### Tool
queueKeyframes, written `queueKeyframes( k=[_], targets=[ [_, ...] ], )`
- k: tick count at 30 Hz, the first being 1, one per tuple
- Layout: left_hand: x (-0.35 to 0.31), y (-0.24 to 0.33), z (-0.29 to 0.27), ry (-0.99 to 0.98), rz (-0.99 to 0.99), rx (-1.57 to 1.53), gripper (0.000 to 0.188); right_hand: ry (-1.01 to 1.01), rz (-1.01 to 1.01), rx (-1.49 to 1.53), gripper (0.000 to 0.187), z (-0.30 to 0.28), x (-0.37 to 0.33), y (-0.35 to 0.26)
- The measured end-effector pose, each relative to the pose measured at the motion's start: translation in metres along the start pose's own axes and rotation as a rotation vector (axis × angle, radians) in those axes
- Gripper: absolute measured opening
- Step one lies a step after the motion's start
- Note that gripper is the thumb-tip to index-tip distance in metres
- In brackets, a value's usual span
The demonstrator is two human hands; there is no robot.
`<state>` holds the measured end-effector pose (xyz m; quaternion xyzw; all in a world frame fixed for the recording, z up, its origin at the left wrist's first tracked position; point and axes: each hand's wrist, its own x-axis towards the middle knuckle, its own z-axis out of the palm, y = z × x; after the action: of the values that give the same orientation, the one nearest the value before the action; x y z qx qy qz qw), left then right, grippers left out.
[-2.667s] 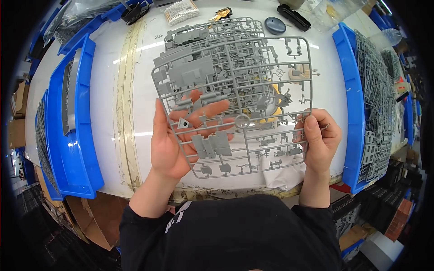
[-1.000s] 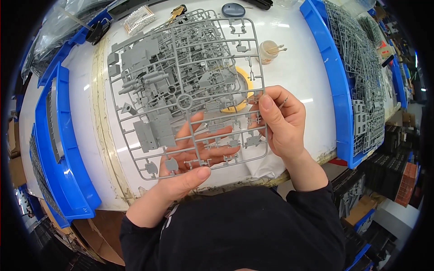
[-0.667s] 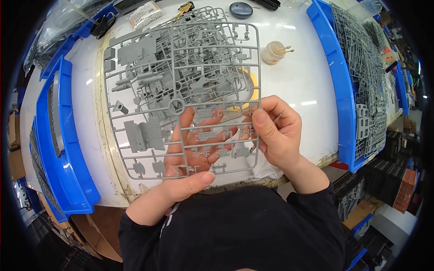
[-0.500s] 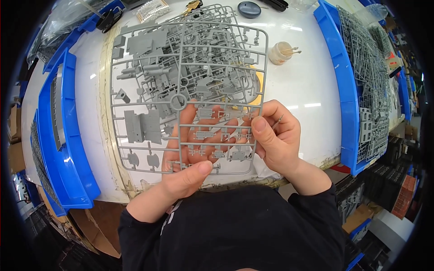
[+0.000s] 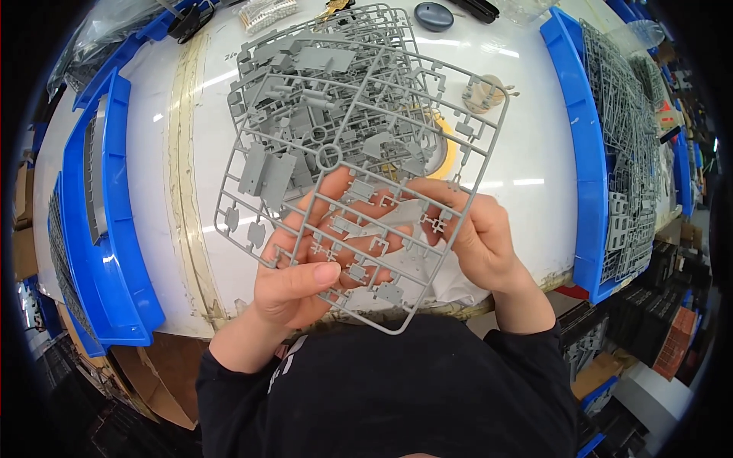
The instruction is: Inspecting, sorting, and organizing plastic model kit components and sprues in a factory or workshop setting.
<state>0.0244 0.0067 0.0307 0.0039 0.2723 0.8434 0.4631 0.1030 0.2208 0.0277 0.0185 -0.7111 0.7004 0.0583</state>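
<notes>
Well left of the left fingers, a blue plastic tray (image 5: 130, 282) holding a long grey part stands on the white tabletop (image 5: 162, 198). Beyond the left fingers, a small dark handwritten mark (image 5: 230, 56) on that surface is too small to read. The left hand (image 5: 292, 288) lays its thumb over the lower edge of a grey plastic sprue frame (image 5: 329, 156), its other fingers spread behind. Below them, the black shirt (image 5: 412, 382) bears partly visible white lettering.

The frame is held tilted above the tabletop between both hands: thin, rounded-cornered, with a ring near its middle, broad flat panels toward the left fingers and tiny parts toward the right. Beyond the fingers lies a pile of similar sprues (image 5: 359, 23).

The right hand (image 5: 485, 240) grips the frame's right edge. Beyond its fingers sit a yellow ring (image 5: 452, 153) and a small jar (image 5: 479, 98), both partly covered by the frame; well right, another blue tray (image 5: 584, 153) holds grey sprues.
</notes>
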Motion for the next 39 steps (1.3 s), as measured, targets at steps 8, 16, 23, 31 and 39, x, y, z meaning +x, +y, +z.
queueKeyframes(
  k=[8,16,23,31,39],
  targets=[
    [-0.001,0.002,-0.005,-0.031,-0.051,-0.038,0.086,-0.149,-0.037,0.094,0.03,-0.006,0.003,-0.002],
    [0.002,-0.001,-0.016,-0.168,-0.019,-0.121,0.082,-0.153,0.06,0.269,0.027,-0.003,0.0,-0.007],
    [0.005,-0.001,-0.017,-0.206,-0.052,-0.153,0.081,-0.158,0.089,0.371,0.025,-0.001,-0.002,-0.008],
    [0.005,-0.002,-0.021,-0.233,-0.079,-0.188,0.08,-0.178,0.04,0.452,0.023,0.003,0.0,-0.007],
    [0.005,0.0,-0.023,-0.261,-0.1,-0.151,0.08,-0.246,-0.014,0.448,0.023,-0.001,-0.001,-0.003]
  ],
)
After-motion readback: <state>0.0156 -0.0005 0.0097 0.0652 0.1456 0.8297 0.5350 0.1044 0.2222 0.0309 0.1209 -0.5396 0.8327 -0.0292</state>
